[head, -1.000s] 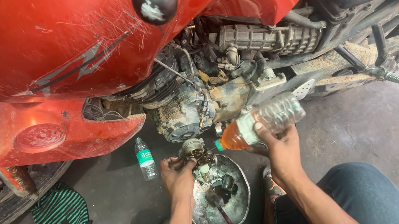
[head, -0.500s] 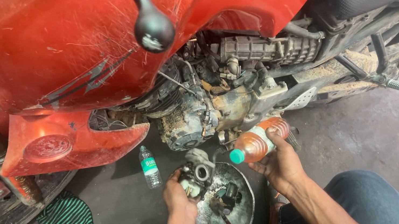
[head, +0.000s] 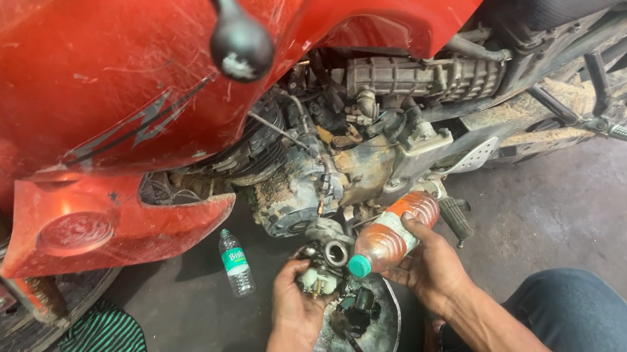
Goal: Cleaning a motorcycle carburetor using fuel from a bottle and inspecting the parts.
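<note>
Open floor (head: 596,220) rightward; engine (head: 313,176) close above, water bottle (head: 235,261) left.

Soft, even daylight, glare on the red fairing (head: 98,76), dim shadow beneath, edges slightly warped.

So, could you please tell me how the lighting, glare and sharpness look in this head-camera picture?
Head view: soft, even light, with mild sheen on the red fairing; deep shadow inside the engine. The left hand on the small metal part and the right hand holding the orange bottle look reasonably sharp. The black lever knob up close is slightly soft; edges bend a little.
</note>
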